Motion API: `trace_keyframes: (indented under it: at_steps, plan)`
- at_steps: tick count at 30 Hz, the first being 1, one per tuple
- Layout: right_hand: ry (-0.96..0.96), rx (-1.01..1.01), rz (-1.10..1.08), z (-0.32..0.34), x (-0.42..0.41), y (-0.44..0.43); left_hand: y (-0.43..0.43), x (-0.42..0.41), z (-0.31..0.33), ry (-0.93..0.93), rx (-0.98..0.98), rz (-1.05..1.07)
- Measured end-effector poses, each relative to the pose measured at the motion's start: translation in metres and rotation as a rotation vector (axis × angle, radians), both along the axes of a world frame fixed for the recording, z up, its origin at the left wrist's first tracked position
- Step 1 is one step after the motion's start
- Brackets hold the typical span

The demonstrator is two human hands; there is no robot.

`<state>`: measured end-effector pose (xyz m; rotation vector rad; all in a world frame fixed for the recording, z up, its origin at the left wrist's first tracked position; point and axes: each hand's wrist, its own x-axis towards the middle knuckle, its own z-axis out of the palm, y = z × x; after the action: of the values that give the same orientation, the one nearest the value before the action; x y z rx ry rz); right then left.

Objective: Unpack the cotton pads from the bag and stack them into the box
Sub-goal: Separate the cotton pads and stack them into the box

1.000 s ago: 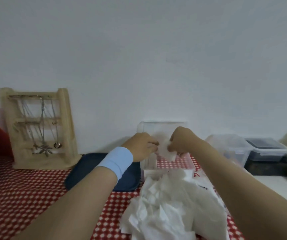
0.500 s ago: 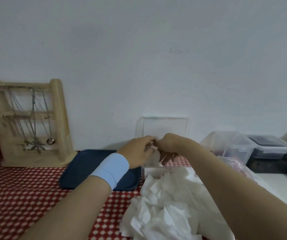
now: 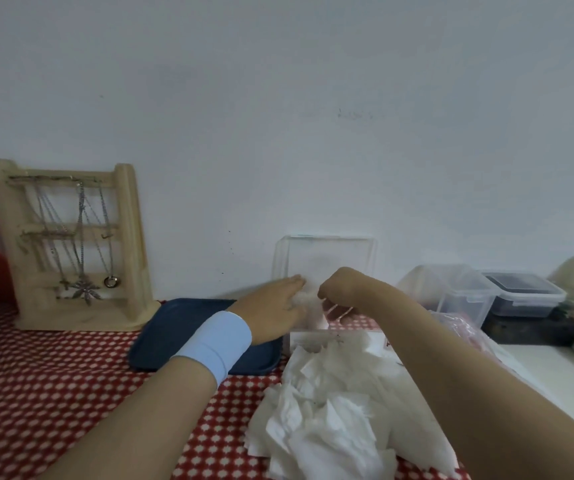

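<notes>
Over the clear box [image 3: 324, 258], right hand [image 3: 339, 289] pinches one cotton pad [image 3: 304, 300]; left hand [image 3: 271, 315] touches it, grip unclear. Loose pads [image 3: 330, 420] heaped before box.

You reach the box [image 3: 327, 336] only from above, where your left hand [image 3: 271, 310] and right hand [image 3: 342, 289] crowd the opening; its lid [image 3: 323, 258] stands upright behind. Loose cotton pads [image 3: 330, 417] pile against its front, a blue tray [image 3: 181, 334] lies just beside on the left, and lidded containers [image 3: 458, 296] stand near on the right. Open tabletop [image 3: 53, 393] lies further left.
</notes>
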<state>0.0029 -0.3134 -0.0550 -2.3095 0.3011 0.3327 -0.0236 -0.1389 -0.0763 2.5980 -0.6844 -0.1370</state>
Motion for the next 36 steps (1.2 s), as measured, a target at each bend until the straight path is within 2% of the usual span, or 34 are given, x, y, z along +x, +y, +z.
trace_keyframes:
  at_steps: [4, 8, 12, 15, 21, 24, 29, 33, 36]
  plan:
    - [-0.247, -0.104, 0.093, 0.020, -0.020, 0.006, 0.015, -0.021, 0.010, -0.096, -0.121, 0.087]
    - [-0.340, -0.130, 0.420, 0.042, -0.075, 0.036, 0.037, -0.055, 0.018, -0.059, -0.080, 0.159]
    - [-0.271, -0.423, 0.675, 0.036, -0.118, 0.081, 0.067, -0.093, 0.013, 0.060, 0.056, 0.189]
    - [-0.162, -0.654, 0.842, 0.022, -0.141, 0.109, 0.087, -0.116, 0.000, 0.176, 0.077, 0.234]
    - [-0.015, -0.794, 1.060, 0.008, -0.173, 0.134, 0.114, -0.149, -0.011, 0.281, 0.129, 0.216]
    - [0.000, -0.819, 1.113, 0.002, -0.183, 0.140, 0.117, -0.161, -0.011, 0.289, 0.129, 0.212]
    - [0.011, -0.775, 1.075, -0.011, -0.186, 0.141, 0.121, -0.180, -0.015, 0.354, 0.107, 0.230]
    - [-0.075, -0.679, 1.065, -0.009, -0.187, 0.137, 0.125, -0.188, -0.020, 0.424, -0.006, 0.218]
    - [-0.141, -0.584, 0.993, -0.005, -0.183, 0.131, 0.125, -0.191, -0.023, 0.368, 0.045, 0.174]
